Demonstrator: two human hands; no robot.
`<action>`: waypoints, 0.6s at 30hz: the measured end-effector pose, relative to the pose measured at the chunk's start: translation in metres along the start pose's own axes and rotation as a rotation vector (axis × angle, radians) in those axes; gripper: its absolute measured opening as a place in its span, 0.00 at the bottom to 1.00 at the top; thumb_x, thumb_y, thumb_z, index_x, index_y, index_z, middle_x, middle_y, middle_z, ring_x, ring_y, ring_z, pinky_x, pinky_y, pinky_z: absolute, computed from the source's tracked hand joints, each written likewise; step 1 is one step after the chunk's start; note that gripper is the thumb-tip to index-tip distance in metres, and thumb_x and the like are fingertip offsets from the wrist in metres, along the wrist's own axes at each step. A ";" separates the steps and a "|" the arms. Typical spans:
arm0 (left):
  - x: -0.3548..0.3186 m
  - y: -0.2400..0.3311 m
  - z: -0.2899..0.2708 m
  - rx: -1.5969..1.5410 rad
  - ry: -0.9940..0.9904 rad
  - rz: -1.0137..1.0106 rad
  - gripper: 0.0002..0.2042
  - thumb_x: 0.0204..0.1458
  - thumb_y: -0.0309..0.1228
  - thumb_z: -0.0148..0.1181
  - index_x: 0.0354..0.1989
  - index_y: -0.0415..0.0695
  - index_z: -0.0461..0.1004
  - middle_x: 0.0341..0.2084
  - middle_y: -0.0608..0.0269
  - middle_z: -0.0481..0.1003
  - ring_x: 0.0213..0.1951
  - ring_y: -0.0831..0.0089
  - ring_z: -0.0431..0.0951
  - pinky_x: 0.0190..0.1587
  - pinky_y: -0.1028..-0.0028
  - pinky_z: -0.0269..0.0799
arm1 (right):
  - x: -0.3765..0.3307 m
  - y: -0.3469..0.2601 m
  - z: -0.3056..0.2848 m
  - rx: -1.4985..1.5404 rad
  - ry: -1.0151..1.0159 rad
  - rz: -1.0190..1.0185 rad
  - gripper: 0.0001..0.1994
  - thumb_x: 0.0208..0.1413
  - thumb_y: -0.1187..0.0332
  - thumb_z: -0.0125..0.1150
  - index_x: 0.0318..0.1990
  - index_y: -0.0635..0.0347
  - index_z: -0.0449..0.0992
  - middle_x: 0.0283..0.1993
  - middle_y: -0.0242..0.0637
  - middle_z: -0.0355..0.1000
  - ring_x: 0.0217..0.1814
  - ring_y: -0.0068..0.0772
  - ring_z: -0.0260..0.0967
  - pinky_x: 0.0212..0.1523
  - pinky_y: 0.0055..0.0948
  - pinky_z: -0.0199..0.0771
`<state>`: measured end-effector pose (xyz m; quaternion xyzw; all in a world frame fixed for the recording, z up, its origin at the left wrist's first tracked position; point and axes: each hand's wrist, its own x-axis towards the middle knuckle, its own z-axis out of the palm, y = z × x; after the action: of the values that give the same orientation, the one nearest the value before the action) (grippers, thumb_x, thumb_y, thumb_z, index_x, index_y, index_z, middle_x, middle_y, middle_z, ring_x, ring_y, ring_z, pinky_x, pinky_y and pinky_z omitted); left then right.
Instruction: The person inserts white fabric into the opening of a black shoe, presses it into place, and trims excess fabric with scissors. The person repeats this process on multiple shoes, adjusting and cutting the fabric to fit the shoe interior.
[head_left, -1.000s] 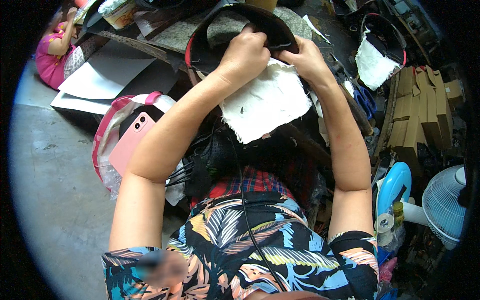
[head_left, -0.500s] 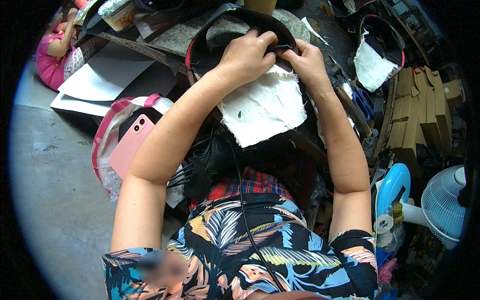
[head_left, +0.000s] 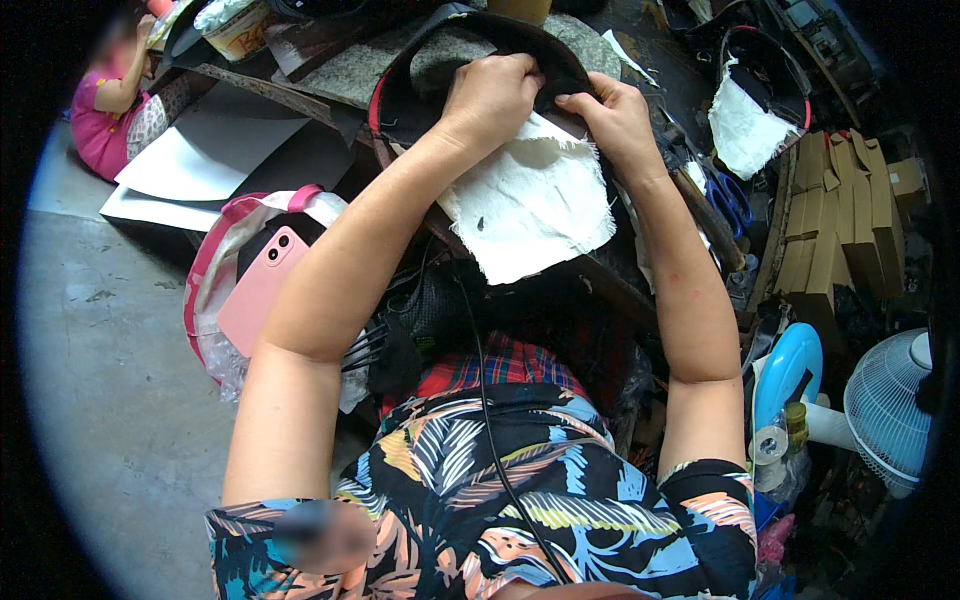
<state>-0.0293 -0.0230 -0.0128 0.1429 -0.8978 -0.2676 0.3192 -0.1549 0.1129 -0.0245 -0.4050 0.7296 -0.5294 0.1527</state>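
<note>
A curved black band (head_left: 560,60) with a red edge arches in front of me, and a white frayed cloth (head_left: 535,210) hangs from its near side. My left hand (head_left: 495,98) is closed inside the curve, above the top of the cloth. Whatever lies between its fingers is hidden. My right hand (head_left: 615,122) grips the band's right side, its thumb inside and its fingers curled over the rim. Both forearms reach forward on either side of the cloth, which hangs free below my hands.
A similar band with white cloth (head_left: 750,130) lies at the right, near blue-handled scissors (head_left: 730,205) and cardboard boxes (head_left: 835,220). A fan (head_left: 888,405) stands lower right. Left are white sheets (head_left: 215,160), a pink phone (head_left: 262,290) in a bag and a seated person (head_left: 105,130).
My left hand has turned and shifted slightly left, away from my right hand, so the gap between them is wider. The cloth's lower edge has risen a little.
</note>
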 end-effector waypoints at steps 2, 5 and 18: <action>-0.001 0.002 -0.002 0.015 -0.027 -0.025 0.12 0.56 0.35 0.57 0.38 0.38 0.80 0.31 0.43 0.79 0.35 0.49 0.80 0.42 0.60 0.74 | 0.002 0.003 0.001 -0.024 0.009 0.013 0.14 0.48 0.64 0.65 0.40 0.62 0.83 0.31 0.38 0.81 0.30 0.26 0.77 0.36 0.28 0.75; 0.000 0.004 -0.013 -0.005 -0.194 -0.009 0.13 0.54 0.35 0.60 0.38 0.36 0.80 0.31 0.43 0.79 0.35 0.51 0.81 0.41 0.62 0.75 | 0.005 0.005 0.001 -0.096 0.022 0.032 0.16 0.47 0.60 0.66 0.42 0.59 0.83 0.32 0.39 0.81 0.31 0.30 0.78 0.38 0.30 0.76; -0.005 0.012 -0.013 0.196 -0.105 0.138 0.10 0.47 0.26 0.60 0.37 0.32 0.78 0.34 0.46 0.76 0.37 0.50 0.80 0.41 0.60 0.76 | 0.002 -0.015 -0.003 -0.413 -0.055 0.026 0.24 0.44 0.56 0.69 0.49 0.56 0.78 0.43 0.47 0.80 0.47 0.45 0.79 0.49 0.40 0.76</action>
<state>-0.0182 -0.0162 -0.0006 0.0971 -0.9428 -0.1632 0.2740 -0.1515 0.1118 -0.0091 -0.4323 0.8235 -0.3555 0.0931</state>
